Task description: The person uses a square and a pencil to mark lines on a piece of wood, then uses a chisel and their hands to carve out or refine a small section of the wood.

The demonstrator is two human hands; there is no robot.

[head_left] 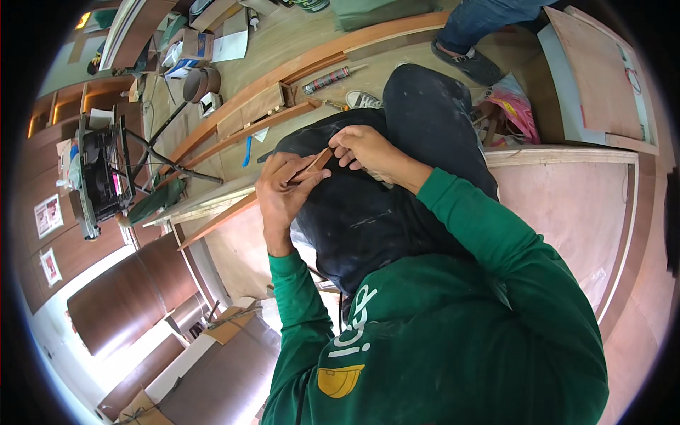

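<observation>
My left hand (278, 190) is closed around a short strip of reddish-brown wood (320, 161), held slantwise above my lap between thumb and fingers. My right hand (370, 151) has its fingers curled in at the strip's upper end, with thumb and forefinger close to or touching the tip. A pale edge shows beneath the right palm, too hidden to name. Both hands are over my dark, dusty trousers (358, 212).
Long wooden boards (297, 65) lie ahead on the floor, beside a sealant tube (327, 80). A blue-handled tool (247, 151) lies left of my knee. A pink plastic bag (516, 110) and an open cabinet (595, 78) stand right. Another person's shoe (471, 65) is ahead.
</observation>
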